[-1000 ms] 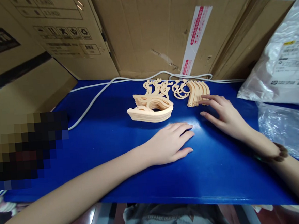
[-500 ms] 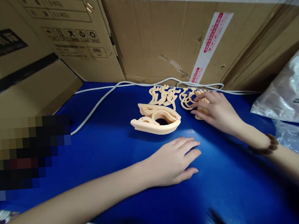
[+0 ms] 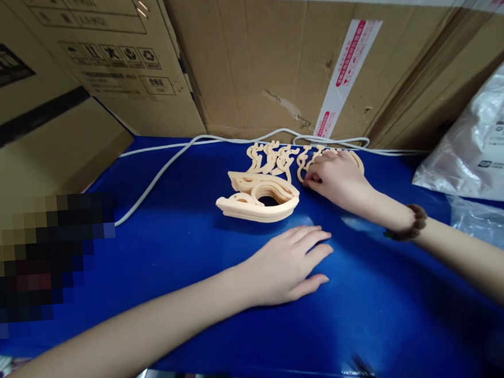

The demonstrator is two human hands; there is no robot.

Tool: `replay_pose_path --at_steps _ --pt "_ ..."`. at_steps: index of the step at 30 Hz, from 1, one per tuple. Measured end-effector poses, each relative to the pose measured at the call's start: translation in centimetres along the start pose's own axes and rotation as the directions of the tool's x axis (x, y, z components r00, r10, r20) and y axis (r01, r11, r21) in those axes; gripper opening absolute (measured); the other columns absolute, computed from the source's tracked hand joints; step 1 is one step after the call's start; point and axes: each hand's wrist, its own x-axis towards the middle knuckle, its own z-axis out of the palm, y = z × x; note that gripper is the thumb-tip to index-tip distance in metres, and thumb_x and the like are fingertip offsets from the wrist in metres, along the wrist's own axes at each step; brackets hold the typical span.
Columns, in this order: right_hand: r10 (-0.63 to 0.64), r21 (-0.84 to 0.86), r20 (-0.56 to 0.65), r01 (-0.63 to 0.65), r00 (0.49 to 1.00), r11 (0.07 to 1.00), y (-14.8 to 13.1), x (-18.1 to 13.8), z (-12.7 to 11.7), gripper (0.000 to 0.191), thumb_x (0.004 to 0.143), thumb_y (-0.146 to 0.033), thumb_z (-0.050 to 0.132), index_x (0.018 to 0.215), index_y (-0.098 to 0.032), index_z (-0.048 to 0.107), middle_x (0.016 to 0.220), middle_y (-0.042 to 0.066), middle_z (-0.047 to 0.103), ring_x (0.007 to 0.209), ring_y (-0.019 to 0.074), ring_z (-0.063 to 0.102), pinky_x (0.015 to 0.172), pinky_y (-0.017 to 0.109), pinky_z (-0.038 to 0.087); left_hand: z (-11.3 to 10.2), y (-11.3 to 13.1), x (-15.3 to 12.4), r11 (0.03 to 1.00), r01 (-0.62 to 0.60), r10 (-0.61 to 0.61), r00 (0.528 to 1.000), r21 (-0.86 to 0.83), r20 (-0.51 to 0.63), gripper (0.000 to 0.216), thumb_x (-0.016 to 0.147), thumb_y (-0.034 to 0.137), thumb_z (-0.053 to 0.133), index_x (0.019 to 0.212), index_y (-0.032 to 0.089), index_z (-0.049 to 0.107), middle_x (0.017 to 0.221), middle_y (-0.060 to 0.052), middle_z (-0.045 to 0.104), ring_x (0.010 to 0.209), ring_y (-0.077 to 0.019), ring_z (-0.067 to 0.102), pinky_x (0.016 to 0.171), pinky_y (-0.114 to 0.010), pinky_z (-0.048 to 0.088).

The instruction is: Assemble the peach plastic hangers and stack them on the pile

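My left hand (image 3: 287, 265) lies flat on the blue table, palm down with fingers spread, and holds nothing. Just beyond it is a stack of beige folding-hanger parts (image 3: 261, 197), long notched arms around an oval gap. My right hand (image 3: 340, 178) reaches to the back right, over a group of beige curved hooks (image 3: 302, 162). Its fingers are curled down among them, and the fingertips are mostly hidden, so what they grip does not show. More beige hook-shaped pieces (image 3: 271, 157) lie in a row behind the stack.
A white cable (image 3: 160, 175) runs along the back of the blue table (image 3: 174, 246). Cardboard boxes (image 3: 265, 67) stand behind and at the left. On the right lies a clear plastic bag (image 3: 474, 150). A pixelated patch covers the left edge.
My right hand has moved left over the hooks, and its fingers, spread before, are now curled in. My left hand stays in place on the table. The view has shifted slightly.
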Motion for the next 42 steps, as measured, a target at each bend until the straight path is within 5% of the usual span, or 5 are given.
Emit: replay_pose_path --at_steps 9,16,26,36,42 --pt "0.004 0.113 0.064 -0.011 0.998 0.994 -1.5 -1.7 -1.2 0.013 0.091 -0.029 0.071 0.084 -0.021 0.077 0.083 0.006 0.076 0.088 0.0266 0.063 0.08 0.041 0.037 0.1 0.1 0.1 0.998 -0.039 0.041 0.999 0.054 -0.022 0.038 0.104 0.034 0.057 0.131 0.008 0.062 0.146 -0.017 0.062 0.139 -0.0332 0.055 0.118 -0.046 0.047" --pt "-0.035 0.134 0.058 0.026 0.998 0.991 -3.8 -6.8 -2.4 0.017 0.096 -0.026 0.066 0.083 -0.019 0.074 0.087 0.007 0.075 0.089 0.0259 0.061 0.079 0.04 0.034 -0.1 0.6 0.0 0.97 -0.167 0.196 0.967 0.175 -0.162 0.026 0.105 0.022 0.049 0.115 0.01 0.069 0.126 -0.012 0.073 0.114 -0.025 0.066 0.098 -0.036 0.053" --pt "-0.087 0.305 -0.021 0.089 0.996 0.948 -5.9 -13.6 -3.1 0.022 0.103 -0.025 0.056 0.083 -0.02 0.064 0.08 0.002 0.068 0.077 0.0202 0.053 0.071 0.035 0.029 -0.5 0.5 0.1 0.963 -0.092 0.164 0.946 0.252 -0.28 0.019 0.102 0.018 0.053 0.098 0.013 0.071 0.104 -0.006 0.074 0.093 -0.0219 0.065 0.08 -0.034 0.049" --pt "-0.129 0.391 0.006 0.116 0.992 0.913 -4.9 -13.3 -3.3 0.025 0.104 -0.03 0.051 0.082 -0.022 0.059 0.075 0.001 0.067 0.072 0.0178 0.055 0.072 0.033 0.033 -0.3 0.4 0.0 0.966 -0.09 0.151 0.958 0.244 -0.244 0.02 0.102 0.017 0.054 0.114 0.011 0.068 0.11 -0.008 0.073 0.1 -0.0236 0.065 0.086 -0.035 0.051" --pt "0.129 0.381 0.069 -0.146 0.989 0.913 0.1 -9.1 -4.5 0.025 0.098 -0.043 0.054 0.088 -0.022 0.062 0.081 0.004 0.071 0.07 0.0186 0.062 0.065 0.03 0.037 -0.4 0.2 0.1 0.975 -0.036 0.1 0.952 0.218 -0.291 0.028 0.103 0.018 0.052 0.127 0.009 0.064 0.116 -0.01 0.074 0.103 -0.0246 0.067 0.088 -0.036 0.054"
